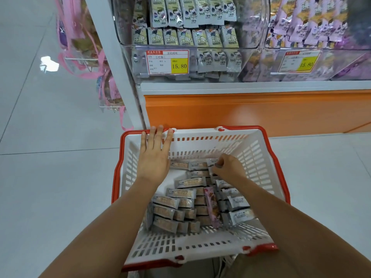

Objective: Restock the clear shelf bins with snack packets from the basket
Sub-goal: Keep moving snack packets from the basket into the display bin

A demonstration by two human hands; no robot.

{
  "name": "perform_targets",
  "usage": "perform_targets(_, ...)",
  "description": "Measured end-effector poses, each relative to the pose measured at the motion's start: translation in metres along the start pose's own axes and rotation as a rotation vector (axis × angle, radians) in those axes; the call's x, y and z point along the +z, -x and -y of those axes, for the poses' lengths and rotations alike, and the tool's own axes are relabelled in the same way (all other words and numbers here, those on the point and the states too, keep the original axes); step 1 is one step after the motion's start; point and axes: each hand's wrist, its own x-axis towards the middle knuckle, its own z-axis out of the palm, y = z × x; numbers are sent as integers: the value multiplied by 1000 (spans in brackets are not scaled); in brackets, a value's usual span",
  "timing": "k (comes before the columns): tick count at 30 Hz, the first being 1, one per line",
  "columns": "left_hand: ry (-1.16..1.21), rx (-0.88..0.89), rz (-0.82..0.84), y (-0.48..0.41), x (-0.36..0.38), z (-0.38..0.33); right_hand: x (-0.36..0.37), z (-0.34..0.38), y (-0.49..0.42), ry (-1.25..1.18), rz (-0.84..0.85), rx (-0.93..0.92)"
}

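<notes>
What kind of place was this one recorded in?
Most likely a retail shop: clear shelf bins full of snack packets, yellow price tags reading 15.80, and a red-rimmed shopping basket.

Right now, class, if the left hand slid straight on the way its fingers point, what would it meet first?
The left hand lies flat, its fingertips at the basket's far red rim, apparently touching it, so that rim comes first. Past it stands the orange shelf base, though depth is unclear.

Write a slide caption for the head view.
Left hand rests on the basket rim while the right hand pinches a snack packet inside it, in front of the clear shelf bins.
</notes>
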Motion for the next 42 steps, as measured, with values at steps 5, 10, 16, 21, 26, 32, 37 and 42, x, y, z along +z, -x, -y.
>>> perform_targets(5,21,8,29,-1,-12,1,-35,21,5,-272,62,-59)
perform_targets(10,304,14,-45,-7,-37,3,-75,54,20,-731,156,-106)
perform_targets(16,1352,-531,127,-11,-100,-25,-110,88,47,-947,197,-243)
perform_targets(21,1551,-499,17,-5,-131,-26,-126,102,67,-930,204,-353)
perform_targets(26,1523,-491,-81,0,-162,-20,-137,124,91,-631,65,-513)
perform_targets(32,1377,-401,-224,6,-191,-8,-153,152,109,-502,1,-660)
perform_targets(37,1285,-315,-284,6,-215,1,-170,177,116,-472,-145,-766)
perform_targets(42,679,-153,-467,4,-222,21,-185,208,105,-562,-363,-685)
